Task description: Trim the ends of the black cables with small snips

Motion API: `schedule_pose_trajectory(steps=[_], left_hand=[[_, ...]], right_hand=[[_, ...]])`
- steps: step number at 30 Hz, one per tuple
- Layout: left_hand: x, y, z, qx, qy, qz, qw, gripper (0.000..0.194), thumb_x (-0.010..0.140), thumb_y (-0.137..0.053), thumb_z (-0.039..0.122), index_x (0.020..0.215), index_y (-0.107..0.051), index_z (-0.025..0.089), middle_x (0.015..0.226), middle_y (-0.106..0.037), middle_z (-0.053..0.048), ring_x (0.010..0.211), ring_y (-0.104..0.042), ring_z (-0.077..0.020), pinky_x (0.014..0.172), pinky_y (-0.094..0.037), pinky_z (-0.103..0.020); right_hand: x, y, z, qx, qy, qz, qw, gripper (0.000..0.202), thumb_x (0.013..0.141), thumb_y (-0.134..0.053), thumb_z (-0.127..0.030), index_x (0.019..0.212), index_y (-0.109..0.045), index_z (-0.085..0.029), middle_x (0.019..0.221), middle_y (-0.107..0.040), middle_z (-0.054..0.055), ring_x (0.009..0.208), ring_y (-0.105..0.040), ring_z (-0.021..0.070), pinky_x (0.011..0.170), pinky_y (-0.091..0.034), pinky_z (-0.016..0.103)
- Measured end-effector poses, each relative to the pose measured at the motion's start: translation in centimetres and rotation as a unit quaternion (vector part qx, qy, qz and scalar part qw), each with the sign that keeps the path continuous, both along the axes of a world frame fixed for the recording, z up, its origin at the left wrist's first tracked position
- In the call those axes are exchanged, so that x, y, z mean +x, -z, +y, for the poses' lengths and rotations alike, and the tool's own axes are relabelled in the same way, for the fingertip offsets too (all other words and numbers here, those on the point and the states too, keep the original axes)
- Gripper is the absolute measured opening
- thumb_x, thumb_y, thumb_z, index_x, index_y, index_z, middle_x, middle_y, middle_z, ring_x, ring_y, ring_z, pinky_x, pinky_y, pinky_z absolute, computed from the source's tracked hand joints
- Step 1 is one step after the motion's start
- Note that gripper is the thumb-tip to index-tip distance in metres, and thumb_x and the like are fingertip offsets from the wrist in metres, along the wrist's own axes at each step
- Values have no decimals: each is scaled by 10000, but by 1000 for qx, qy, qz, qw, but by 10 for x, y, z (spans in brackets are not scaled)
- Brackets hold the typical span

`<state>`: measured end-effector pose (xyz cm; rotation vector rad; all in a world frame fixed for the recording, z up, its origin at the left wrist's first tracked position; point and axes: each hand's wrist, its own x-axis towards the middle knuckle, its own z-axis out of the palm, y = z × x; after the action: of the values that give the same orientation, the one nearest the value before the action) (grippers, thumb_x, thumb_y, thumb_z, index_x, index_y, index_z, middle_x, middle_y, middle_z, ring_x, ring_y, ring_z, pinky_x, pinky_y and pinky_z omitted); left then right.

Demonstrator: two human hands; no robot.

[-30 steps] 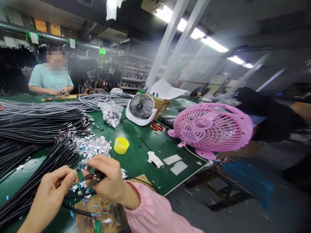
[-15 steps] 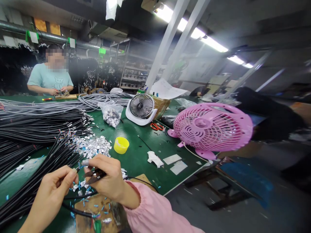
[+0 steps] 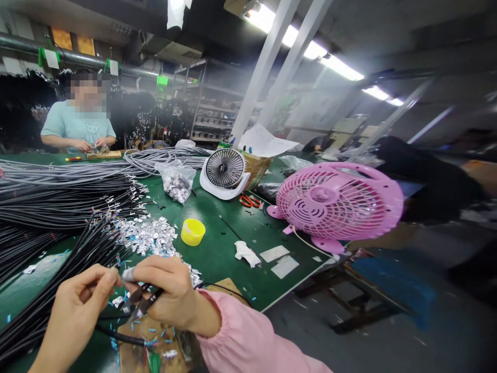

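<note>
A: State of the left hand (image 3: 79,305)?
B: Closed; thumb and forefinger pinched a cable end (image 3: 117,264), which protruded just past the fingertips, toward the right hand (image 3: 171,290).
A: And the right?
B: Closed around dark-bladed snips (image 3: 140,306). The blades pointed down and leftward below its fingers, lower than the pinched cable end and apart from it. The forefinger bore a grey covering (image 3: 128,274).
A: Surroundings?
B: Black cables (image 3: 50,316) ran along the left side of the green desk (image 3: 217,264). Foil scraps (image 3: 149,235) lay beyond the hands, beside a yellow ring (image 3: 193,232). A wooden board (image 3: 134,357) lay at the near edge, and a pink fan (image 3: 337,202) stood by the right edge. One person (image 3: 77,124) sat at the far edge.
</note>
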<state>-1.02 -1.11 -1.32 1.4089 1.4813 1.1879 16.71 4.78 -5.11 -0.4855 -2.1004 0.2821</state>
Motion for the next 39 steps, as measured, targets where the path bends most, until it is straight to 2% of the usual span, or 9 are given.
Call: schedule_pose_trajectory(steps=[5, 13, 17, 23, 25, 30, 34, 37, 39], left_hand=[[5, -7, 0, 70, -38, 13, 997, 459, 680, -747, 639, 530, -654, 216, 471, -482, 43, 444, -394, -106, 429, -383, -208], [23, -8, -9, 3, -83, -66, 994, 434, 618, -811, 622, 556, -645, 226, 481, -547, 36, 452, -471, -121, 389, -354, -203], [18, -5, -7, 43, -90, -35, 994, 394, 665, -785, 593, 581, -666, 228, 517, -597, 23, 459, -493, -127, 395, -360, -211], [19, -3, -9, 91, -135, 56, 985, 319, 704, -761, 533, 594, -671, 246, 549, -612, 21, 493, -495, -136, 408, -368, -214], [17, 0, -7, 82, -118, 57, 988, 336, 689, -765, 550, 582, -669, 247, 546, -606, 16, 488, -493, -141, 396, -363, -217], [-4, -2, 3, 30, 19, 43, 998, 412, 666, -742, 638, 556, -707, 242, 484, -576, 11, 467, -492, -152, 421, -410, -231], [-10, -11, 2, -1, 71, 50, 996, 366, 674, -773, 562, 530, -702, 233, 508, -572, 16, 489, -505, -143, 479, -435, -228], [-1, -14, -5, 69, -6, 65, 995, 343, 698, -730, 510, 502, -635, 244, 545, -537, 27, 528, -493, -140, 491, -391, -230], [7, -13, -9, 132, -63, 93, 985, 310, 725, -691, 451, 505, -596, 255, 537, -513, 37, 525, -474, -138, 509, -371, -245]], right_hand=[[-5, -4, 1, -43, 19, 30, 998, 81, 842, -719, -232, 765, -710, -210, 690, -699, 24, 580, -615, 135, 550, -502, 223], [-5, -9, 3, -39, 26, 25, 999, 97, 775, -704, -104, 783, -710, -201, 674, -668, 0, 557, -594, 119, 528, -464, 210], [-6, -4, 0, -26, 4, 36, 999, 70, 769, -756, -156, 790, -716, -211, 693, -685, -3, 554, -592, 116, 532, -476, 206], [-6, -7, -6, -53, 63, 88, 993, 82, 868, -685, -229, 805, -720, -191, 679, -674, 35, 570, -604, 153, 533, -478, 257], [-7, -12, -6, -64, 50, 92, 992, 109, 894, -634, -200, 822, -714, -186, 709, -673, 34, 612, -615, 151, 571, -496, 249], [-7, -20, -3, -113, -16, 111, 987, 112, 934, -630, -229, 882, -711, -173, 781, -689, 40, 681, -612, 142, 654, -525, 247], [-9, -28, -1, -249, -81, 100, 960, 204, 922, -669, -315, 782, -665, -167, 715, -634, 0, 627, -552, 110, 591, -492, 212], [-11, -36, -3, -385, -120, 101, 910, 315, 886, -695, -377, 677, -581, -171, 610, -518, -54, 533, -439, 73, 472, -396, 176], [-13, -37, -5, -385, -135, 122, 905, 387, 884, -684, -422, 630, -522, -179, 583, -461, -65, 517, -389, 65, 449, -357, 174]])
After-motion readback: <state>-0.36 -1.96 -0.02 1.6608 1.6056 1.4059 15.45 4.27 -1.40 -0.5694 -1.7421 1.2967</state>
